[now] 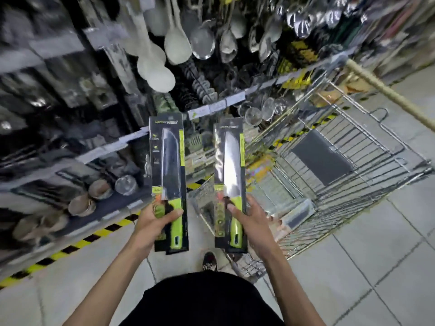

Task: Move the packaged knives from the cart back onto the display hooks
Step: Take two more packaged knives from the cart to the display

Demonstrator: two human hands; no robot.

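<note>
Packaged knives are clear of the cart but not yet hung: left hand and right hand each grip one upright near the handle end, while another package possibly lies in it.

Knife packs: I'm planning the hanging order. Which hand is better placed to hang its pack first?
Probably the left hand: the left knife pack is nearer the display rack, while the right hand holds the right knife pack beside the cart.
</note>
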